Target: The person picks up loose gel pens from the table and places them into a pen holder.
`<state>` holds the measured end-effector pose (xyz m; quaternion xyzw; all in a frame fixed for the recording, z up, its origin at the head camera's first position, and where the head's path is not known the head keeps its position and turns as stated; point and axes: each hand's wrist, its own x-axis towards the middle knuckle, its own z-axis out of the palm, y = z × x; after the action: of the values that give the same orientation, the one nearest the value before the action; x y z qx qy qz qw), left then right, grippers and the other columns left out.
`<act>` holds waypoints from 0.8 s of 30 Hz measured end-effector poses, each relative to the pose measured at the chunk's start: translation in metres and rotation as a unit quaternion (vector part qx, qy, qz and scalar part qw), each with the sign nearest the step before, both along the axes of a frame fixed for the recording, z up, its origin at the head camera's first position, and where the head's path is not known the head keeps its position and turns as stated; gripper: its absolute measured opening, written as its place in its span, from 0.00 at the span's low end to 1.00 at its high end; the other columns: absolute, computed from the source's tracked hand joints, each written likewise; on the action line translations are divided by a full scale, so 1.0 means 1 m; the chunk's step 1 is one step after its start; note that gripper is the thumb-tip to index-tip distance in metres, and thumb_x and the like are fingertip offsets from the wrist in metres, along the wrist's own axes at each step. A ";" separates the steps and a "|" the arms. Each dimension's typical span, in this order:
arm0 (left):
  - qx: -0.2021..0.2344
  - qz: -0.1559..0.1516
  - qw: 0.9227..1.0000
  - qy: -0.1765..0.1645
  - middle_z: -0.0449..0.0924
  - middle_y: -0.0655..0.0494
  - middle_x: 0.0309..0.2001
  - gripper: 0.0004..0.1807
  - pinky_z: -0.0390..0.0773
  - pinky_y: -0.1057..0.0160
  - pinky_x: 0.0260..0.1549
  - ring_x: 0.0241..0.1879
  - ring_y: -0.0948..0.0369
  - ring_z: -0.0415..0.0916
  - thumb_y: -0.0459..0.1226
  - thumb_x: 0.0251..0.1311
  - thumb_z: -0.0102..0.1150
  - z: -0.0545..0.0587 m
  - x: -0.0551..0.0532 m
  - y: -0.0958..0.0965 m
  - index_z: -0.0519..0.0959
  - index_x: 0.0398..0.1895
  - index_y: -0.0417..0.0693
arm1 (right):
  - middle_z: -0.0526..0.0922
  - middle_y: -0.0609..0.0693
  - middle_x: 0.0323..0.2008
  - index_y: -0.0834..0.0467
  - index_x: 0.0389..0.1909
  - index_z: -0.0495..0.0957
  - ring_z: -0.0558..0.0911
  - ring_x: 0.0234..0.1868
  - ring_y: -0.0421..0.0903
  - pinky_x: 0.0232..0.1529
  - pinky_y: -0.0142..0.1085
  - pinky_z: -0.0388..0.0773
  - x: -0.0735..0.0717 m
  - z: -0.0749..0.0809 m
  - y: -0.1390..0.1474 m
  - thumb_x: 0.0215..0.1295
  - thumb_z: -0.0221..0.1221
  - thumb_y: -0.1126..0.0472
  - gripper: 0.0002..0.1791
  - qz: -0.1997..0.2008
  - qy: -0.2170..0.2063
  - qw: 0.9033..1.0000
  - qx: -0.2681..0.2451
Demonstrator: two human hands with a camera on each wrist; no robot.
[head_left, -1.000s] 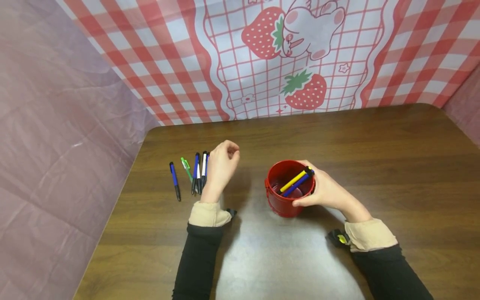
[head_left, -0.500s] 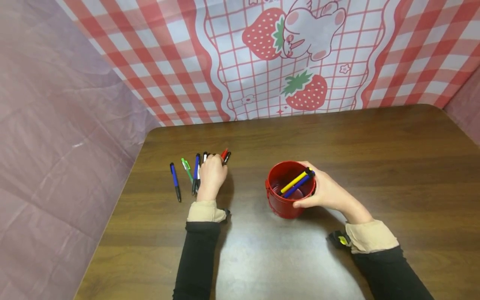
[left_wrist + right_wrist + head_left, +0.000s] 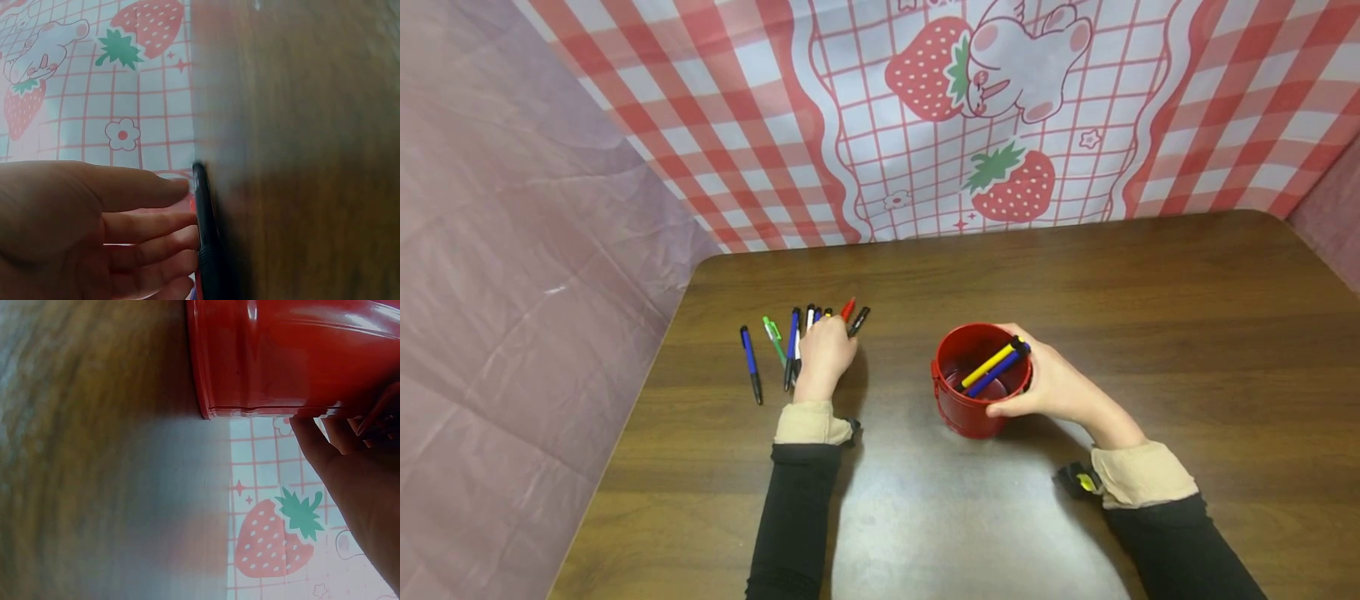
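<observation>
My left hand (image 3: 825, 357) is over a group of pens on the left of the table. In the left wrist view its thumb and fingers (image 3: 150, 240) are loosely extended, with the tips at a black pen (image 3: 211, 244). The thumb stands a little apart from the fingers. Beyond the knuckles, a red pen (image 3: 848, 309) shows beside that black pen in the head view. My right hand (image 3: 1060, 379) grips the right side of a red bucket (image 3: 973, 417), thumb on the near side. A yellow pen (image 3: 987, 367) and a blue pen (image 3: 996, 372) lean inside it.
Left of my left hand lie a blue pen (image 3: 750, 362), a green pen (image 3: 774, 337) and several blue and white pens (image 3: 792, 346) close together. A checked strawberry cloth (image 3: 925, 150) hangs behind the wooden table (image 3: 1150, 292).
My left hand has come down and left from above the table onto the pens. The black pen beside the red one has turned slightly rightward. My right hand and the bucket stay put.
</observation>
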<state>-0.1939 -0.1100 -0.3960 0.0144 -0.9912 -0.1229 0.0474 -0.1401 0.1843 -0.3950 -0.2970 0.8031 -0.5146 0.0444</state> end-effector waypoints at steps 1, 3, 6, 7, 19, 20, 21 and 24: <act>-0.003 -0.003 1.000 -0.008 0.81 0.44 0.32 0.06 0.75 0.50 0.26 0.33 0.47 0.78 0.36 0.47 0.58 0.000 0.000 0.000 0.79 0.22 0.41 | 0.73 0.49 0.52 0.55 0.58 0.63 0.73 0.50 0.40 0.48 0.27 0.73 0.000 0.000 0.000 0.33 0.74 0.62 0.46 0.000 0.000 1.000 0.000; -0.009 -0.010 1.000 -0.024 0.81 0.44 0.31 0.04 0.75 0.51 0.25 0.32 0.48 0.79 0.34 0.46 0.58 0.000 -0.001 0.000 0.79 0.21 0.43 | 0.73 0.49 0.52 0.55 0.58 0.63 0.73 0.50 0.40 0.48 0.27 0.73 0.000 0.000 0.000 0.33 0.74 0.62 0.46 0.000 0.000 1.000 0.000; -0.015 -0.018 0.999 -0.039 0.81 0.45 0.32 0.02 0.75 0.51 0.26 0.32 0.48 0.79 0.32 0.46 0.58 0.000 -0.002 0.001 0.78 0.20 0.45 | 0.73 0.49 0.52 0.55 0.58 0.63 0.73 0.50 0.40 0.48 0.26 0.72 0.000 0.000 0.000 0.33 0.74 0.62 0.46 -0.001 0.000 1.000 0.000; -0.016 -0.019 0.999 -0.042 0.81 0.45 0.32 0.02 0.75 0.50 0.26 0.33 0.48 0.79 0.32 0.45 0.58 0.000 -0.002 0.001 0.78 0.20 0.45 | 0.73 0.49 0.52 0.55 0.58 0.63 0.73 0.50 0.40 0.48 0.26 0.72 0.000 0.000 0.000 0.33 0.74 0.62 0.46 0.000 0.001 1.000 0.000; -0.006 -0.031 0.998 -0.050 0.81 0.46 0.35 0.03 0.75 0.50 0.30 0.35 0.48 0.78 0.29 0.45 0.54 -0.001 -0.002 0.003 0.76 0.21 0.46 | 0.73 0.48 0.52 0.55 0.58 0.62 0.73 0.50 0.39 0.48 0.27 0.73 0.001 0.000 0.000 0.34 0.74 0.62 0.45 0.002 -0.002 1.000 -0.001; -0.002 -0.030 0.998 -0.049 0.81 0.47 0.35 0.03 0.75 0.50 0.31 0.36 0.48 0.78 0.29 0.45 0.54 -0.001 -0.001 0.003 0.77 0.22 0.46 | 0.73 0.49 0.52 0.55 0.58 0.63 0.73 0.50 0.39 0.48 0.27 0.73 0.001 0.000 0.000 0.34 0.74 0.62 0.45 0.001 -0.002 1.000 -0.002; 0.004 -0.031 0.998 -0.046 0.81 0.46 0.35 0.04 0.75 0.50 0.31 0.36 0.48 0.78 0.29 0.45 0.54 0.000 -0.001 0.003 0.77 0.24 0.45 | 0.73 0.49 0.52 0.55 0.58 0.63 0.73 0.50 0.39 0.48 0.27 0.73 0.001 0.000 0.000 0.33 0.74 0.62 0.45 0.001 -0.001 1.000 -0.002; 0.024 -0.035 0.999 -0.029 0.81 0.46 0.35 0.08 0.75 0.51 0.32 0.36 0.48 0.78 0.29 0.44 0.55 0.003 0.001 0.003 0.79 0.29 0.45 | 0.73 0.49 0.52 0.55 0.58 0.63 0.73 0.50 0.40 0.48 0.27 0.73 0.001 0.001 0.000 0.33 0.74 0.62 0.45 0.001 -0.003 1.000 -0.003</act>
<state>-0.1930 -0.1067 -0.3928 -0.0158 -0.9888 -0.1476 0.0140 -0.1391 0.1842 -0.3944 -0.2963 0.8014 -0.5174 0.0463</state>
